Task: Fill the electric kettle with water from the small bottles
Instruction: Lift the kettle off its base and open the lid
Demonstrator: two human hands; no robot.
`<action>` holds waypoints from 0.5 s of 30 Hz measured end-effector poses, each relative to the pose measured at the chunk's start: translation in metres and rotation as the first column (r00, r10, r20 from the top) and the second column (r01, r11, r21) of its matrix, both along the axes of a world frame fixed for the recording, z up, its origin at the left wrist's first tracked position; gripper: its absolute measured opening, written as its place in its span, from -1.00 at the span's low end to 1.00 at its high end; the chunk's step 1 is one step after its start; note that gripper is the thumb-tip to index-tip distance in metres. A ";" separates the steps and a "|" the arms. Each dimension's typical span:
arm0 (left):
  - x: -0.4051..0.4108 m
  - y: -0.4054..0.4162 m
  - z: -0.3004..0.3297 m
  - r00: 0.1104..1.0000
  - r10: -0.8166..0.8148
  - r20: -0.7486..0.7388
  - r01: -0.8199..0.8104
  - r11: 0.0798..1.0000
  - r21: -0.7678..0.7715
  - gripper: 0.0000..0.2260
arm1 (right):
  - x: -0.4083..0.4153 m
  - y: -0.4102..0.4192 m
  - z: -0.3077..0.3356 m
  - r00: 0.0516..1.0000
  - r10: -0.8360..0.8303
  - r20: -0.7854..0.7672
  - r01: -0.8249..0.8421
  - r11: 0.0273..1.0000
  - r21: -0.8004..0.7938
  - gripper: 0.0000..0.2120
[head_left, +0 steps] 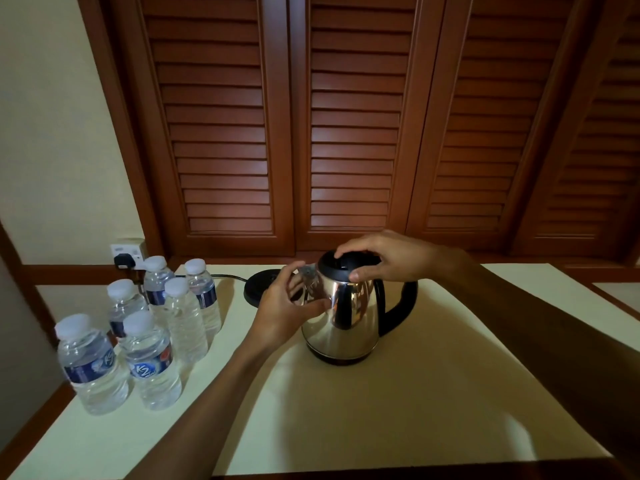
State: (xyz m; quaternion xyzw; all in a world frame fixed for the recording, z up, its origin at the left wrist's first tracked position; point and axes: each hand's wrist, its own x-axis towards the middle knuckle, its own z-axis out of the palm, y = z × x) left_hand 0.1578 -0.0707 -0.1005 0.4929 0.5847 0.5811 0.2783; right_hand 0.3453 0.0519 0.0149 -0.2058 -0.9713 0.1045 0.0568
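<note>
A steel electric kettle [346, 320] with a black handle stands upright on the cream table [415, 393], off its base. Its black lid [341, 263] is down. My right hand [388, 256] comes from the right and grips the lid rim, fingers curled over the top and thumb on the front edge. My left hand [285, 304] holds the kettle body on its left side near the spout, thumb pressed on the steel. Several small capped water bottles [149, 362] stand in a cluster at the table's left end, apart from both hands.
The kettle's round black base [259, 284] sits behind my left hand, its cord running left to a wall socket [126, 254]. Brown louvered doors [346, 133] close off the back. The table's front edge [381, 471] lies near the bottom.
</note>
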 end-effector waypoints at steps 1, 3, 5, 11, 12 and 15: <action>0.000 0.001 -0.001 1.000 0.007 -0.010 -0.007 1.000 0.000 -0.26 | -0.001 0.001 0.000 1.000 0.001 0.005 -0.001 1.000 0.007 -0.51; 0.002 0.003 -0.002 1.000 0.016 -0.020 -0.016 1.000 0.001 -0.29 | -0.001 0.002 0.001 1.000 0.011 -0.008 -0.011 1.000 0.013 -0.51; 0.006 0.004 -0.001 0.999 0.032 -0.030 -0.032 0.999 -0.002 -0.27 | 0.000 0.002 0.000 0.999 0.016 -0.043 -0.015 1.000 0.012 -0.51; 0.013 0.005 -0.001 0.994 0.089 -0.064 -0.089 0.996 0.014 -0.23 | 0.006 0.004 0.000 0.992 0.000 -0.126 -0.007 0.999 -0.051 -0.57; 0.013 0.005 -0.002 0.993 0.095 -0.072 -0.094 0.995 0.016 -0.23 | 0.007 0.005 -0.001 0.992 0.001 -0.130 -0.007 0.999 -0.045 -0.55; 0.013 0.004 -0.003 0.993 0.102 -0.066 -0.101 0.995 0.016 -0.23 | 0.013 0.005 -0.004 0.967 -0.040 -0.251 0.000 0.987 -0.158 -0.54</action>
